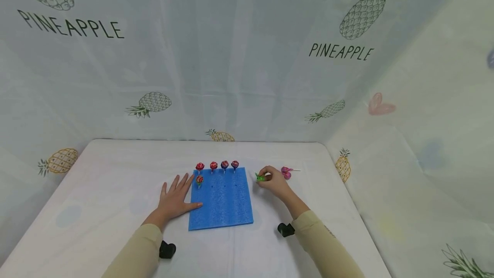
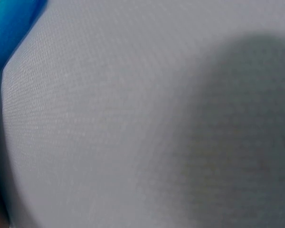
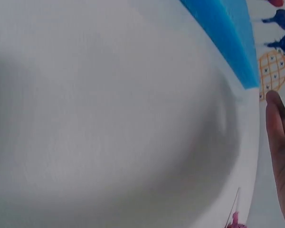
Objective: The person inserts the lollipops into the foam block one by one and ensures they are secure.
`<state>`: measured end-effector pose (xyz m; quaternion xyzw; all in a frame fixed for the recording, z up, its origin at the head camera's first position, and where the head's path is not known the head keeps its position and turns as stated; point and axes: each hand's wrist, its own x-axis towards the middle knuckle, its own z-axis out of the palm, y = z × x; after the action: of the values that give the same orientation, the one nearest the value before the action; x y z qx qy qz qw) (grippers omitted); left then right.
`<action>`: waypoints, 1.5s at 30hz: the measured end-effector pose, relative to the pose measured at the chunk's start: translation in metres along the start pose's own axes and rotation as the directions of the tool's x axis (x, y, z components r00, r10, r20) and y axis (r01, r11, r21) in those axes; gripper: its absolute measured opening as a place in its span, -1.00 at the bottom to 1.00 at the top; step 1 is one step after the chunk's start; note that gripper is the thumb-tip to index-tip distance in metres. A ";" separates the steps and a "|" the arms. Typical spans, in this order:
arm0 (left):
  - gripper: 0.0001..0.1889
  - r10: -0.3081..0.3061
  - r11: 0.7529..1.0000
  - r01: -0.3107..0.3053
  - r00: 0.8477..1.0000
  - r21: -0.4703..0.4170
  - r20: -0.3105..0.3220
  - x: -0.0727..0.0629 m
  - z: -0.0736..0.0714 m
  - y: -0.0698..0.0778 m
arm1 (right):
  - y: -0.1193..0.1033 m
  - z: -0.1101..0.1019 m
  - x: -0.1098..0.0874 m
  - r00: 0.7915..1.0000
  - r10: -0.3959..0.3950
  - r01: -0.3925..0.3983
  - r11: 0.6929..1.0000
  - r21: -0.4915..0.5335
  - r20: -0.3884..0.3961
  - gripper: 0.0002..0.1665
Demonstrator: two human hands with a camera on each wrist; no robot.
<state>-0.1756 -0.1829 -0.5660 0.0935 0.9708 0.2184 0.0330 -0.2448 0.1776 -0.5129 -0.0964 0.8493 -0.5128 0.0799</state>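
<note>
A blue foam board (image 1: 221,205) lies on the table. My left hand (image 1: 173,203) is spread flat at its left side, the thumb resting on the board. In my right hand (image 1: 275,182), right of the board, I pinch a lollipop in a green wrapper (image 1: 260,178); its head peeks in at the right edge of the right wrist view. Several lollipops stand upright in the board: red ones (image 1: 200,166) and dark blue ones (image 1: 224,164) along the back, and a red-and-green one (image 1: 199,179) in front at the left. The left wrist view shows mostly tabletop.
Two pink lollipops (image 1: 286,175) lie on the white table (image 1: 115,175), just beyond my right hand. Small dark holes show in the board beside the red-and-green lollipop. A pineapple-print cloth (image 1: 247,76) hangs behind the table.
</note>
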 end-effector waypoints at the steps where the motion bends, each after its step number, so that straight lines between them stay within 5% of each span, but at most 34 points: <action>1: 0.16 0.003 1.000 -0.003 1.000 -0.005 -0.002 0.000 -0.001 0.000 | -0.002 0.002 -0.001 1.000 -0.002 0.002 1.000 0.006 0.012 -0.74; 16: 0.18 0.004 1.000 -0.004 1.000 0.004 -0.010 0.003 0.007 -0.008 | -0.023 0.028 -0.007 0.984 -0.075 0.074 0.997 0.010 0.163 -0.74; 36: 0.15 0.004 1.000 -0.004 1.000 0.009 -0.012 0.001 -0.001 0.000 | -0.061 0.050 0.002 0.964 -0.139 0.137 0.990 0.024 0.227 -0.70; 45: 0.15 -0.009 1.000 0.009 1.000 0.027 -0.001 -0.001 -0.003 0.002 | -0.060 0.066 0.011 0.965 -0.157 0.155 0.988 0.023 0.212 -0.71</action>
<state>-0.1742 -0.1825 -0.5628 0.0896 0.9741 0.2052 0.0322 -0.2349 0.0909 -0.4909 -0.2171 0.8240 -0.5070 0.1301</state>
